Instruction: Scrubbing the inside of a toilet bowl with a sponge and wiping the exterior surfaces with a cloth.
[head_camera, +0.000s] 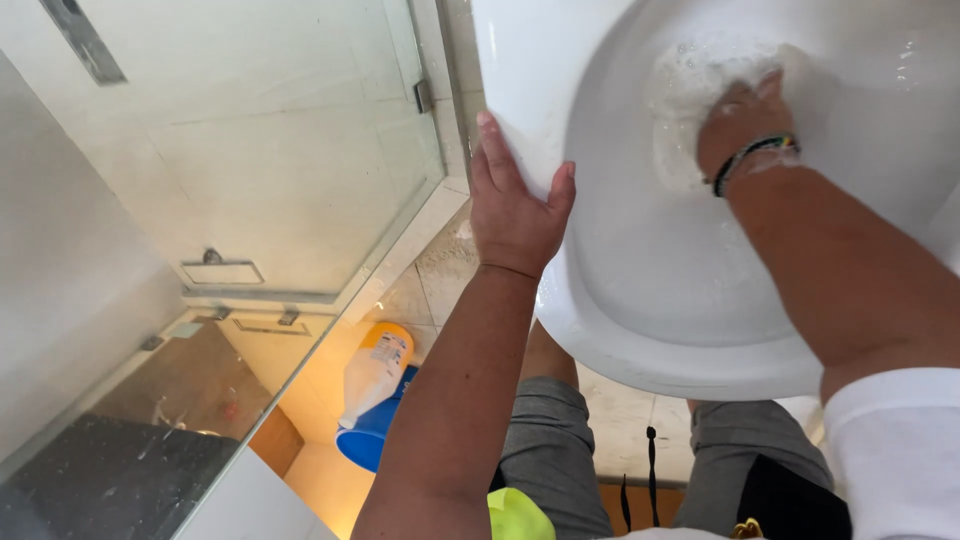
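A white ceramic sink (640, 340) fills the upper right of the head view. My left hand (515, 205) lies flat against the basin's outer left rim, fingers pointing up. My right hand (740, 120) is inside the bowl, pressed into white foam (690, 85) on the far wall; whether it holds a sponge or cloth is hidden by the suds. A beaded bracelet (752, 158) circles that wrist. A white sleeve (895, 450) covers my right upper arm.
A glass shower door (250, 150) with metal hinges stands at the left. On the tiled floor (440, 265) below sit a white bottle with an orange cap (375, 370) and a blue tub (370, 440). My grey shorts (545, 450) show below the basin.
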